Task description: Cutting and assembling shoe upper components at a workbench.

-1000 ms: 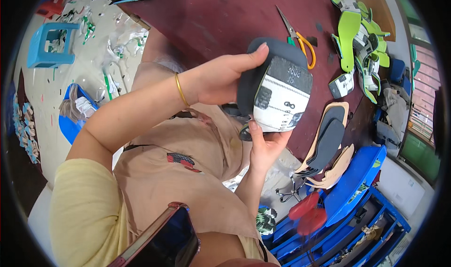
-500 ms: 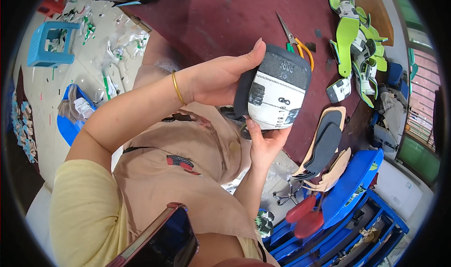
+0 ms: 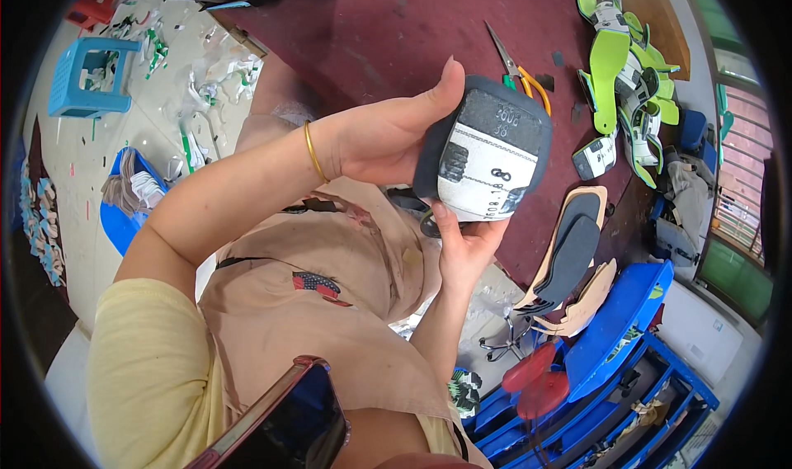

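in the head view, here we are with a slipper [image 3: 493, 164], dark sole and white-and-black strap, up in front of the body, over the near edge of the dark red table [image 3: 388, 56]! the left hand [image 3: 381, 146], gold bracelet [image 3: 313, 151] at the wrist, is clamped on the slipper's left side, thumb pointing up by the sole's edge, fingers out of sight behind. the right hand [image 3: 470, 253] grips from below, thumb pressed against the strap's lower edge. just beyond the slipper lie scissors [image 3: 511, 66], blades spread slightly, and there's a heap of green slippers [image 3: 609, 65] at the table's right! nearer, dark flat soles [image 3: 569, 254] rest on a tan piece, and over on the littered floor [image 3: 87, 164] stands a light blue stool [image 3: 114, 103].
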`<state>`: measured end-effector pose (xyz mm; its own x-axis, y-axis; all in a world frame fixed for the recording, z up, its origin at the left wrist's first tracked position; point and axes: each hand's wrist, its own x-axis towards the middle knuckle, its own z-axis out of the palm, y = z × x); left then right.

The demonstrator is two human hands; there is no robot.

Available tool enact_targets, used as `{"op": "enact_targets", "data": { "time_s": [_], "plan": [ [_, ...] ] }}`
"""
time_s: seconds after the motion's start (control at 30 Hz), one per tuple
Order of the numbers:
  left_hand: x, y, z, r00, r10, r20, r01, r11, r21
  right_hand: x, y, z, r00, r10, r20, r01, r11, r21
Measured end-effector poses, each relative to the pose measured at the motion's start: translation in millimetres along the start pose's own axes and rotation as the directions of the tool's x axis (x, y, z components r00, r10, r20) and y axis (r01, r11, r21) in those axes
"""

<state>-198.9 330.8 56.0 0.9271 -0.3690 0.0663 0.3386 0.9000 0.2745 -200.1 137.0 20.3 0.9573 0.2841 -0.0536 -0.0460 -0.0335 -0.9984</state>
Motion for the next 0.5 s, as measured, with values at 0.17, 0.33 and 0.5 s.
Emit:
{"op": "enact_targets", "data": {
  "time_s": [0.17,0.33,0.5],
  "plan": [
    [0.2,11.4,-2.5,0.990,-0.034,-0.137,0.071,0.960,0.271,4.8,-2.5,-10.2,0.987,0.005,0.162,0.012,0.995,-0.101],
    [-3.6,27.6,-10.4,0.986,-0.037,-0.162,0.061,0.987,0.148,30.0,-19.2,-50.2,0.993,-0.083,0.080,0.097,0.979,-0.182],
    [1.6,24.2,-16.3,0.983,-0.138,-0.123,0.134,0.990,-0.041,59.3,-27.3,-37.4,0.853,-0.099,0.513,0.118,0.993,-0.005]
  ]
}}
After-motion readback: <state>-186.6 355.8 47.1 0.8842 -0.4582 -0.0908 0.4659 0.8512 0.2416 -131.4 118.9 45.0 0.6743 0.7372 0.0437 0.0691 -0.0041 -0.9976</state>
